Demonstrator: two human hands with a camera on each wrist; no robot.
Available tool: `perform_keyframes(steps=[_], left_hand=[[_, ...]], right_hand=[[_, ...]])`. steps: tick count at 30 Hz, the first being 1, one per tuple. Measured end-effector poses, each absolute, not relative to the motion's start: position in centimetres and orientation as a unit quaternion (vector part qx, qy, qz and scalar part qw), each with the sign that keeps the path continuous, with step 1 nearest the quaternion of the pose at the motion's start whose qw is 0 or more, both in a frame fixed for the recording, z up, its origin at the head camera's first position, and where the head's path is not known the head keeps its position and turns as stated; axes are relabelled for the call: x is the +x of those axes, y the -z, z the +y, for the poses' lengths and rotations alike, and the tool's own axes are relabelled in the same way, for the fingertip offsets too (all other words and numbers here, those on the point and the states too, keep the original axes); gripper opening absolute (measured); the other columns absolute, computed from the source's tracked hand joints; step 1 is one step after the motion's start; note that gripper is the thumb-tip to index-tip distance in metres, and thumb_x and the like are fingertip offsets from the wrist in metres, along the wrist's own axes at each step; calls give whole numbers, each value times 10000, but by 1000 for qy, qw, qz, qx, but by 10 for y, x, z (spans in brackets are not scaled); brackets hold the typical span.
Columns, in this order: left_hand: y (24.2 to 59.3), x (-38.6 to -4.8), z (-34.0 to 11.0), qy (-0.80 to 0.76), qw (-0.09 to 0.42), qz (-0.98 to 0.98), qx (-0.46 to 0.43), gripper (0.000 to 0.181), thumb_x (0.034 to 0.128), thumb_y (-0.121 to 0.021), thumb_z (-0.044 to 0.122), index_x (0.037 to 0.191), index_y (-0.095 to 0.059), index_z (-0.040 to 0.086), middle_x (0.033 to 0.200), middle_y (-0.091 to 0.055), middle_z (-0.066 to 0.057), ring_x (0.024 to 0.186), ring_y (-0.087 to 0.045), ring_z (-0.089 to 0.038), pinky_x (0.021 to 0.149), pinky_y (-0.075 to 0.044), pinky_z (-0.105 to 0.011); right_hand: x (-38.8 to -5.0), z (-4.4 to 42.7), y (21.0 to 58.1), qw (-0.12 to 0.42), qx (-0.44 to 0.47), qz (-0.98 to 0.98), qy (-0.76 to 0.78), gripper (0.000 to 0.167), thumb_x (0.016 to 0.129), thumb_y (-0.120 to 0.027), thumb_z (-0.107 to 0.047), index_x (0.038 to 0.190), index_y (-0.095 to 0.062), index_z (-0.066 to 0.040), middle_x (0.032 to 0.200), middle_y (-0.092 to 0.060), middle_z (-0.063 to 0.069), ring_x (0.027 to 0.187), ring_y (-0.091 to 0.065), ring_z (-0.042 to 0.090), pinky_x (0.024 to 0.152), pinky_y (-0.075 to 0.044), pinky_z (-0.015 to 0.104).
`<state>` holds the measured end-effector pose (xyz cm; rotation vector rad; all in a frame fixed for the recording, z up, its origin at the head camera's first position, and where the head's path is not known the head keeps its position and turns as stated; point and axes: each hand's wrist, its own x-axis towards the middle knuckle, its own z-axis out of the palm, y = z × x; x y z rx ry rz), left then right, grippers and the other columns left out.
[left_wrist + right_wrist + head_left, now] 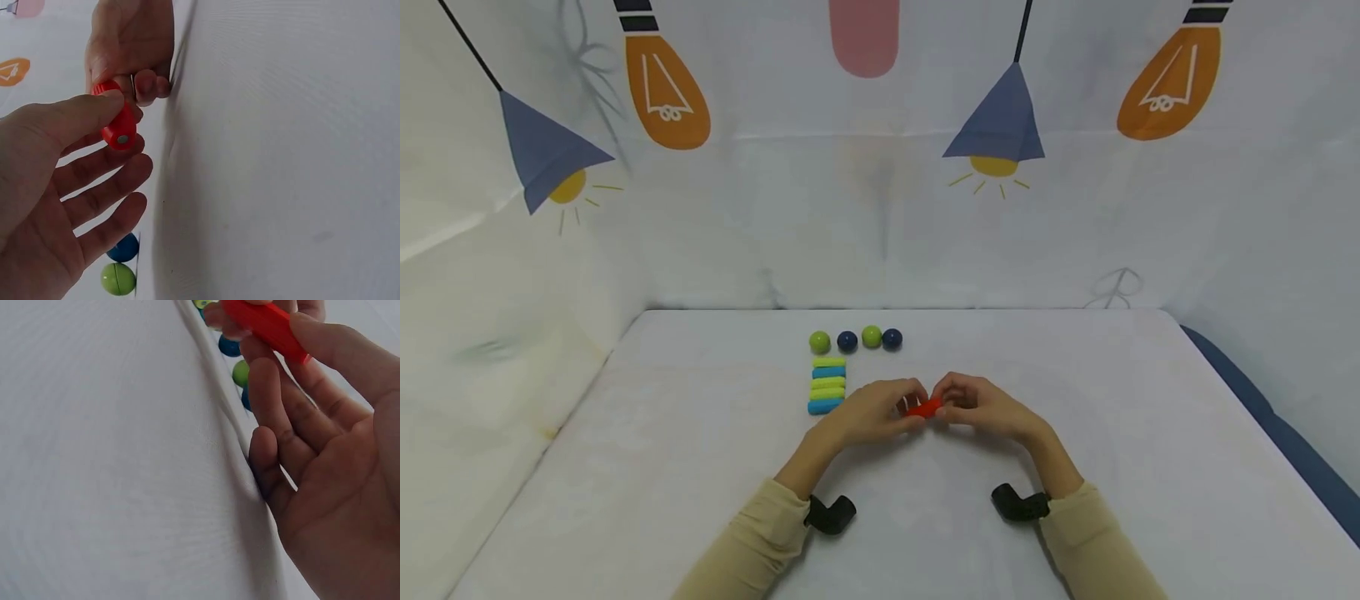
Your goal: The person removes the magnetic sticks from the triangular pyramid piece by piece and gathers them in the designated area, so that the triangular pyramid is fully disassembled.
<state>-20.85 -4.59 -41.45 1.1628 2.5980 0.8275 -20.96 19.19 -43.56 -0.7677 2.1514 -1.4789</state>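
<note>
A short red magnetic rod (924,407) is held between both hands over the middle of the white table. My left hand (874,411) pinches one end between thumb and fingers. At the other end, my right hand (988,408) grips it with thumb and fingertips. In the left wrist view the red rod (120,130) shows a small grey disc in its near end, with the left thumb lying across it. The right wrist view has the rod (275,328) at the top, under the right thumb; the remaining right fingers (294,419) are loosely bent.
Left of the hands, yellow and blue rods (828,383) lie in a stacked column. Behind them a row holds a green ball (820,342), a dark blue ball (847,341), another green ball (872,336) and another dark blue ball (892,339). A white printed curtain (820,225) hangs behind the table (700,400).
</note>
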Motion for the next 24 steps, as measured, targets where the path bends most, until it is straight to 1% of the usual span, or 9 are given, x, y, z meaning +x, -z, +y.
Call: perform_keyframes(steps=[4,10,12,15,19,24], left_hand=[[414,-209,-49,-262,86,882,382,174,882,-667,256,1031,-620,180,910,-620,80,817,-561,-75,732,-460,-189],[398,-212,-69,-226,111,894,371,134,848,-701,224,960,-677,154,876,-598,50,767,-535,-76,700,-455,-199],[392,-214,-80,-225,124,893,370,116,844,-702,202,942,-674,145,851,-600,35,760,-527,-89,694,-455,-220],[383,-214,-100,-213,158,901,343,86,825,-717,186,887,-658,176,810,-589,59,747,-515,-83,680,-446,-240],[372,-212,-122,-187,194,919,289,132,781,-756,168,805,-629,199,775,-586,86,734,-524,-80,673,-443,-262],[369,-211,-135,-171,193,934,249,184,749,-783,164,768,-600,176,746,-568,64,713,-508,-109,638,-413,-275]], right_hand=[[-209,189,438,203,-284,786,511,202,910,-628,-168,1090,-583,-90,1003,-652,109,901,-607,203,803,-490,262],[-209,184,437,201,-295,804,476,153,926,-605,-205,1063,-602,-135,999,-663,68,891,-609,179,801,-474,247],[-208,184,436,204,-293,805,474,153,935,-593,-215,1064,-602,-134,1021,-661,61,912,-615,186,815,-483,242],[-207,184,435,206,-292,802,480,163,942,-582,-216,1070,-601,-118,1041,-656,73,927,-618,194,821,-496,240],[-207,185,435,206,-296,797,485,172,951,-566,-207,1078,-600,-96,1043,-651,96,924,-614,196,813,-503,242],[-207,185,435,205,-303,794,485,175,959,-553,-205,1081,-598,-88,1046,-645,101,920,-610,187,812,-500,243]])
